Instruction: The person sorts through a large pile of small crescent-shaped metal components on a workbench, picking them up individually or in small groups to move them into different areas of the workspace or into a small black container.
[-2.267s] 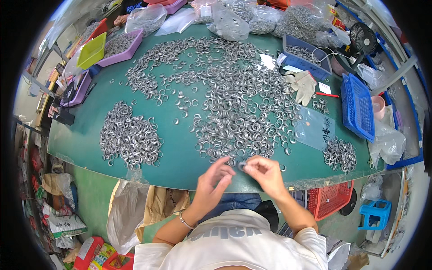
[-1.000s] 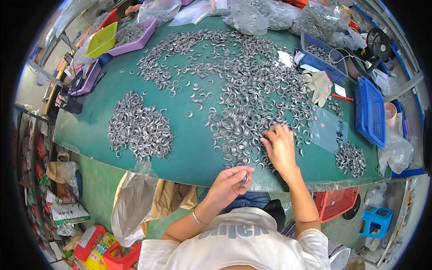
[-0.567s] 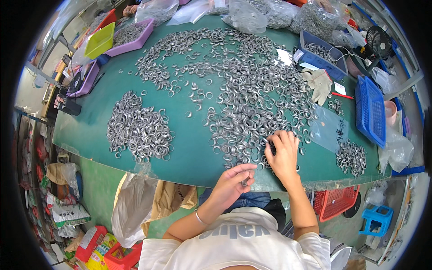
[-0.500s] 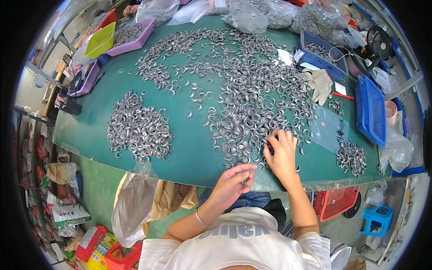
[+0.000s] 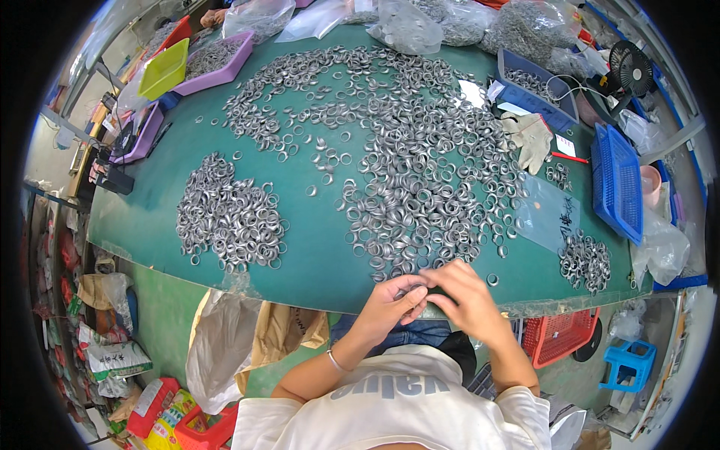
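Note:
My left hand (image 5: 390, 306) is above the table's near edge, its fingers curled around a grey metal ring (image 5: 401, 292), mostly hidden by the fingers. My right hand (image 5: 466, 298) meets it from the right, fingertips at the left hand's fingers. Motion smears those fingertips, so whatever they may hold cannot be made out. Just beyond both hands spreads a large heap of grey metal rings (image 5: 420, 180), reaching across the middle of the table. A separate pile of rings (image 5: 229, 214) lies to the left, and a smaller pile (image 5: 585, 262) to the right.
The green tabletop (image 5: 315, 247) carries a flat clear bag (image 5: 546, 214), a work glove (image 5: 531, 141) and a red pen (image 5: 570, 158) at right. Blue baskets (image 5: 619, 184), a blue bin (image 5: 536, 97) and a small fan (image 5: 630, 69) stand beyond. Purple (image 5: 236, 60) and yellow-green trays (image 5: 163, 69) sit far left.
My right hand has drawn back from the ring heap, toward me and to the left, and now meets my left hand. The left hand's fingers have curled in more.

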The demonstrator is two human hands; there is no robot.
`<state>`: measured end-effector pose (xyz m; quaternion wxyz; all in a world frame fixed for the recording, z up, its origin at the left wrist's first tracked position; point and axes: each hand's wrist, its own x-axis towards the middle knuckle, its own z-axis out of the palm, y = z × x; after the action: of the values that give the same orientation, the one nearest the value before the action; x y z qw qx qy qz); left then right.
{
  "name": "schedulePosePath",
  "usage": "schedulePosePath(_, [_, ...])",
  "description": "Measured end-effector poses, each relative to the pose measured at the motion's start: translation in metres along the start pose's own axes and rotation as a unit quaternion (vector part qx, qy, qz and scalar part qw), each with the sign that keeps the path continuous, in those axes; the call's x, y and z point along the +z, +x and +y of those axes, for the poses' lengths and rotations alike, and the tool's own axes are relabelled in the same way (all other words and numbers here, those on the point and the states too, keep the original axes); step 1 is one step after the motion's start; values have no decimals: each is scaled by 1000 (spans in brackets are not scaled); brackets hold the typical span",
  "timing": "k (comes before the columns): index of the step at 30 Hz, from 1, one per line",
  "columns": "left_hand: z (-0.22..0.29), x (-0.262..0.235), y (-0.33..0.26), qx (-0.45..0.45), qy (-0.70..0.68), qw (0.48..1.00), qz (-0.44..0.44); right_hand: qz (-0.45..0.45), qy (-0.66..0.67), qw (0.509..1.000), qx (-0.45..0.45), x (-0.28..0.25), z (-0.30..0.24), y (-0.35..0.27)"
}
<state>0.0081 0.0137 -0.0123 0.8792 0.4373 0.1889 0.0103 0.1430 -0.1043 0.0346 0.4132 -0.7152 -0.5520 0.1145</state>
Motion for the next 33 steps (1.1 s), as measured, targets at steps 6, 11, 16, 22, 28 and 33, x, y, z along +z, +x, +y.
schedulePosePath(6, [3,2,0,-79,-222,971,28,154,-194,964,94,-3,53,17])
schedulePosePath(11, [-10,-10,0,-59,-285,957,-9,140,-175,971,82,6,57,14])
schedulePosePath(16, [6,13,4,-77,-212,969,96,178,-58,981,52,13,29,-4])
schedulePosePath(22, [5,13,5,-100,-191,974,72,135,-96,986,-31,12,16,-13])
schedulePosePath(28, [-5,3,3,-95,-165,981,29,-9,58,998,4,-3,8,-10])
schedulePosePath(33, [-6,0,5,-46,-209,977,13,116,-155,980,39,3,43,12])
